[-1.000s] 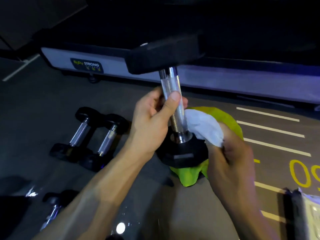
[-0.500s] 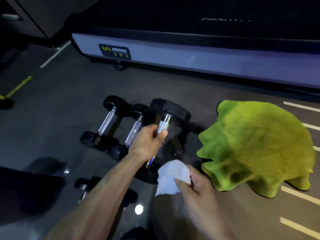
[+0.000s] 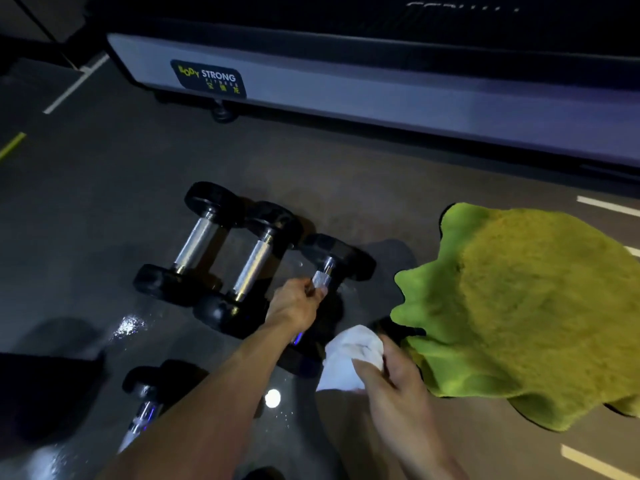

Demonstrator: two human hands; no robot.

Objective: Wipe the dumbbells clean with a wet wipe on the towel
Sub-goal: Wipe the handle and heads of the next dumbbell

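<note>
a dumbbell (image 3: 337,261) is held by its knurled handle in the left hand (image 3: 298,303), beside two others on the floor (image 3: 104,202); a white wet wipe (image 3: 353,351) is pinched in the right hand (image 3: 394,386), near the green towel (image 3: 536,306).

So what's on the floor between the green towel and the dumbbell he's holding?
In the head view, only bare dark floor lies between the green towel and the dumbbell the left hand grips.

Dim light falls on a dark grey floor (image 3: 104,188) with painted lines, beside a grey-based machine (image 3: 346,88) labelled "Body Strong".
</note>
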